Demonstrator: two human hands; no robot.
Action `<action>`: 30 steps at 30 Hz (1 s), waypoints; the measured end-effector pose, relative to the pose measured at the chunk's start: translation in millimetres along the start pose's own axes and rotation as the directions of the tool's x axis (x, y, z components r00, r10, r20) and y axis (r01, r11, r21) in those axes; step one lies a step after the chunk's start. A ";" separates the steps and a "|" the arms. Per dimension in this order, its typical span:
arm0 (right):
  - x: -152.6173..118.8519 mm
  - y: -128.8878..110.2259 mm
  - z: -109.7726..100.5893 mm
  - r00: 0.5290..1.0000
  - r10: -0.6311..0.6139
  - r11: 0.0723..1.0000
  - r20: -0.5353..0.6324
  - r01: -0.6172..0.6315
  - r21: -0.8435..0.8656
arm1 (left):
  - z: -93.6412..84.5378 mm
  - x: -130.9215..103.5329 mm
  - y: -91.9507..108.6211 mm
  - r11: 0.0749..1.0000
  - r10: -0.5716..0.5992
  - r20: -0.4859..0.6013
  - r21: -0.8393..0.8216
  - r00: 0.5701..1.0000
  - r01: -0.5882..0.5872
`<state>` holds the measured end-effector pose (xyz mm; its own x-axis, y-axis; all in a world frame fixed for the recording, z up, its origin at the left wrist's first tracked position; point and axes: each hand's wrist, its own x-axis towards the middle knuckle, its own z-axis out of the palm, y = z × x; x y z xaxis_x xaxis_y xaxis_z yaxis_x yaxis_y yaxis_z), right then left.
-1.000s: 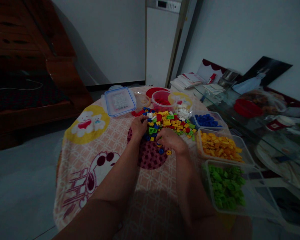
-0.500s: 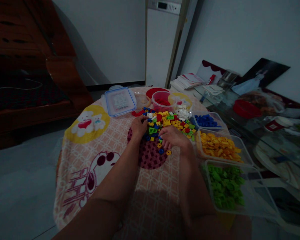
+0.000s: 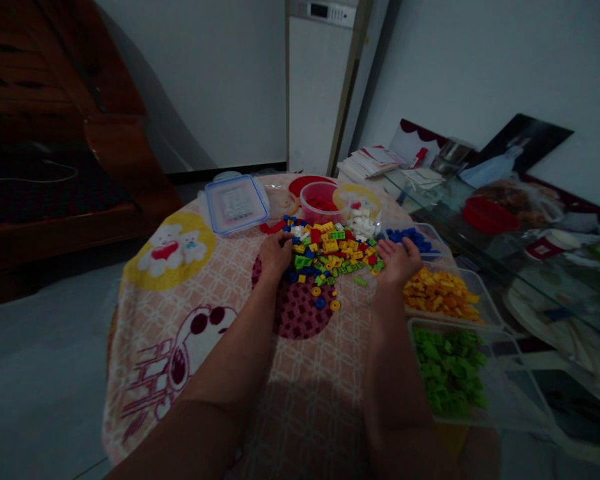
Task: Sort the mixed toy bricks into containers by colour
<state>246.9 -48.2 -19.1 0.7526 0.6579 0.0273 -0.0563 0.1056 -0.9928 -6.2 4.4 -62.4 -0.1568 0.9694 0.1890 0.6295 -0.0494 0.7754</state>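
Observation:
A mixed pile of toy building bricks (image 3: 330, 248), in yellow, red, green, blue and white, lies on the covered table. At the pile's left edge rests my left hand (image 3: 275, 255), its fingers curled in; whatever they may grip is hidden. My right hand (image 3: 400, 263) is at the pile's right side, fingers stretched out and apart, with no brick visible in it. Just beyond it is the clear box of blue bricks (image 3: 414, 239). Two yellow wheel-like pieces and a blue wheel-like piece (image 3: 320, 303) lie in front of the pile.
Boxes of yellow bricks (image 3: 443, 293) and green bricks (image 3: 450, 370) line the right side. White bricks (image 3: 364, 225), a round tub (image 3: 320, 212) with red bricks and a blue-rimmed lid (image 3: 237, 203) are at the back. A cluttered glass table (image 3: 430, 207) stands to the right.
My right hand has moved right, from the front of the pile to beside the blue-brick box, and its fingers have spread. My left hand stays at the pile's left edge.

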 end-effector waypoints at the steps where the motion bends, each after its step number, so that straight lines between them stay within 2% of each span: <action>1: 1.2 -0.5 -1.3 0.996 0.015 0.999 -0.084 -0.012 0.036 | 0.0 0.0 0.1 1.000 0.000 -0.001 0.002 1.000 0.000; 3: -1.4 -4.0 -1.0 0.979 0.038 0.997 -0.198 -0.025 0.071 | 0.0 0.1 0.3 1.000 -0.008 0.001 0.007 1.000 0.008; 4: -4.8 -6.6 0.2 0.983 0.044 0.998 -0.178 -0.034 0.056 | -0.1 0.2 0.4 1.000 -0.012 0.003 0.009 1.000 0.012; 6: -13.6 -12.6 3.9 0.997 0.052 0.998 -0.058 -0.054 -0.029 | -0.3 0.1 0.6 1.000 -0.015 0.007 0.009 1.000 0.015; 8: -23.4 -18.4 8.3 0.986 0.083 0.986 0.141 -0.061 -0.152 | -0.5 0.1 0.9 1.000 -0.014 0.006 0.007 1.000 0.013; 11: -37.8 -24.1 15.1 0.888 0.145 0.943 0.436 0.008 -0.331 | -0.5 0.2 1.3 1.000 -0.011 0.011 0.001 1.000 0.011; 13: -46.4 -24.9 19.6 0.804 0.197 0.886 0.561 0.099 -0.452 | -0.4 0.4 1.5 1.000 -0.012 0.014 -0.003 1.000 0.013; 16: -57.3 -23.7 25.8 0.679 0.296 0.731 0.672 0.292 -0.617 | -0.5 0.6 1.5 1.000 -0.016 0.012 -0.008 1.000 0.016; 19: -65.8 -24.8 30.3 0.608 0.332 0.541 0.721 0.503 -0.674 | -0.9 0.5 1.2 1.000 -0.012 0.020 -0.013 1.000 0.012; 22: -70.8 -29.4 32.7 0.576 0.326 0.411 0.750 0.628 -0.661 | -1.2 0.3 0.8 1.000 -0.007 0.026 -0.012 1.000 0.007; 25: -70.7 -31.0 32.8 0.574 0.335 0.329 0.747 0.671 -0.664 | -0.4 0.8 -0.1 1.000 0.000 0.023 -0.002 1.000 0.000; 30: -65.2 -24.0 30.6 0.588 0.327 0.297 0.740 0.680 -0.671 | 1.4 2.4 -1.2 1.000 0.007 0.009 0.013 1.000 -0.007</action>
<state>179.1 -70.7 6.5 -0.0616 0.9731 -0.2220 0.9348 -0.0217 -0.3544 -6.3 7.2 -63.7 -0.1461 0.9711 0.1889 0.6404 -0.0527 0.7662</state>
